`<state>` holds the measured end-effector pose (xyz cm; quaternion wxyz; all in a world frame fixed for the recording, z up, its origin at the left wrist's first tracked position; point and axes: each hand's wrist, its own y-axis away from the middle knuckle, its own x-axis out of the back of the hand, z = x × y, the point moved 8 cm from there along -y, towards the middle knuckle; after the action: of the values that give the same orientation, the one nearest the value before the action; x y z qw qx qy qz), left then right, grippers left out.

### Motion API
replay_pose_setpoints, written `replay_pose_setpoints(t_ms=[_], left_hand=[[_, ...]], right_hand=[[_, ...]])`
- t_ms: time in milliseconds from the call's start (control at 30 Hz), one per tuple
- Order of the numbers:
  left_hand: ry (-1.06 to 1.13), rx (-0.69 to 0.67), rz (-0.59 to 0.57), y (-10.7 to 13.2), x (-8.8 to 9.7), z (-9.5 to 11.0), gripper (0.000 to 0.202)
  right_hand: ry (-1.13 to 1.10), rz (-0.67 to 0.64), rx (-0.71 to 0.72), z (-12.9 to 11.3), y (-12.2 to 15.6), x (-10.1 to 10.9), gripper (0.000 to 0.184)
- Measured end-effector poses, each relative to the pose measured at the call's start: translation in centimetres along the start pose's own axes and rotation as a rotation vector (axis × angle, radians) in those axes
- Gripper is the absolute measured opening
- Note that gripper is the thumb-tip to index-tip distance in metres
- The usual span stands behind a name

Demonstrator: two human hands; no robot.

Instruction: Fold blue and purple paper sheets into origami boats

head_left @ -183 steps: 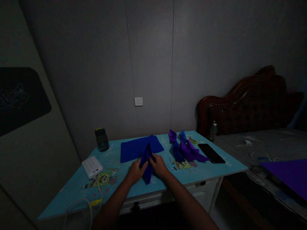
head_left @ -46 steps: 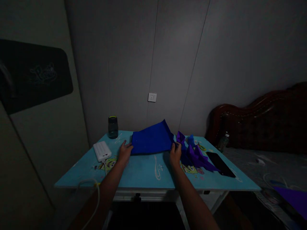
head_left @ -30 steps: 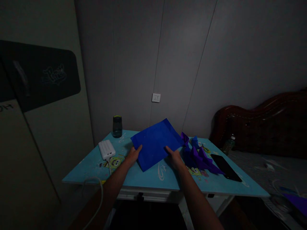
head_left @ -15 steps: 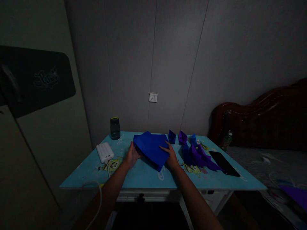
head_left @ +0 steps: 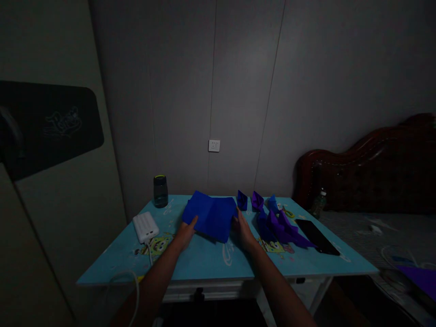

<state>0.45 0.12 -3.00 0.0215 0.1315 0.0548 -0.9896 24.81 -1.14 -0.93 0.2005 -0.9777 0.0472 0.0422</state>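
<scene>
A sheet of blue paper (head_left: 210,217) with a crease down its middle is held up a little over the table. At its lower left corner my left hand (head_left: 185,232) grips it, thumb on top and fingers underneath. My right hand (head_left: 242,229) closes on the right edge, its fingertips partly hidden by the paper. Beyond and to the right stand small folded paper boats, a dark blue boat (head_left: 242,200) and a purple boat (head_left: 257,200). Larger folded purple paper (head_left: 286,230) lies nearer, beside my right forearm.
A white power bank (head_left: 145,226) with a cable is at the left, near a dark water bottle (head_left: 160,191). To the right lie yellow-handled scissors (head_left: 289,213) and a black phone or tablet (head_left: 316,237). The light blue table (head_left: 204,268) stands against the wall.
The blue paper has turned and its crease now shows across the face. My left thumb has come over its top, and my right hand has shifted from its face to its right edge.
</scene>
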Motion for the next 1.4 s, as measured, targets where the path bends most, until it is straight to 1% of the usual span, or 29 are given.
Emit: replay_pose_setpoints(t_ms=[67,133,233,300,367,467,533,600,733,800,900,1067,1167,1267,1400], left_hand=[[0.023,0.004,-0.046,0.3,-0.5,0.1,0.054],[0.037,0.010,-0.093,0.6,-0.8,0.4,0.056],[0.047,0.006,-0.137,0.8,-0.6,1.2,0.056],[0.047,-0.004,-0.148,0.6,-0.3,1.8,0.061],[0.041,-0.011,-0.148,0.3,-0.2,2.0,0.066],[0.010,-0.001,-0.146,-0.1,-0.3,1.2,0.059],[-0.019,0.009,-0.153,-0.2,-0.4,0.4,0.052],[-0.051,0.007,-0.168,-0.1,-0.5,-0.2,0.049],[-0.128,-0.037,-0.215,0.0,-0.7,-0.2,0.047],[-0.174,-0.083,-0.219,0.0,-0.8,0.1,0.047],[-0.259,-0.159,-0.177,-0.3,-0.7,0.5,0.048],[-0.441,-0.224,-0.060,-0.8,0.0,0.5,0.056],[-0.577,-0.271,-0.034,-0.5,-0.1,1.0,0.060],[-0.723,-0.333,-0.064,0.3,-0.8,1.6,0.062],[-0.904,-0.440,-0.204,1.6,-3.0,1.9,0.053]], right_hand=[[-0.009,-0.048,-0.046,0.5,0.0,-0.4,0.056],[-0.022,-0.066,-0.063,0.7,0.0,-0.4,0.053],[-0.028,-0.043,-0.054,0.8,-0.5,0.5,0.050],[-0.009,-0.017,-0.039,0.9,-0.8,1.3,0.047],[0.036,-0.010,-0.020,0.9,-0.9,1.7,0.043],[0.138,-0.040,0.013,0.8,-0.6,1.6,0.039],[0.216,-0.058,0.044,0.5,-0.3,1.3,0.040],[0.295,-0.071,0.084,0.0,0.0,1.0,0.042],[0.429,-0.153,0.166,-1.0,0.5,0.0,0.043],[0.488,-0.213,0.194,-1.2,0.8,-0.6,0.047],[0.582,-0.269,0.221,-1.2,1.1,-1.3,0.053],[0.732,-0.300,0.254,-1.0,1.4,-1.9,0.045],[0.812,-0.305,0.261,-1.0,1.5,-2.1,0.041],[0.892,-0.321,0.267,-1.0,1.6,-2.3,0.042],[1.002,-0.416,0.302,-1.0,2.3,-3.3,0.042]])
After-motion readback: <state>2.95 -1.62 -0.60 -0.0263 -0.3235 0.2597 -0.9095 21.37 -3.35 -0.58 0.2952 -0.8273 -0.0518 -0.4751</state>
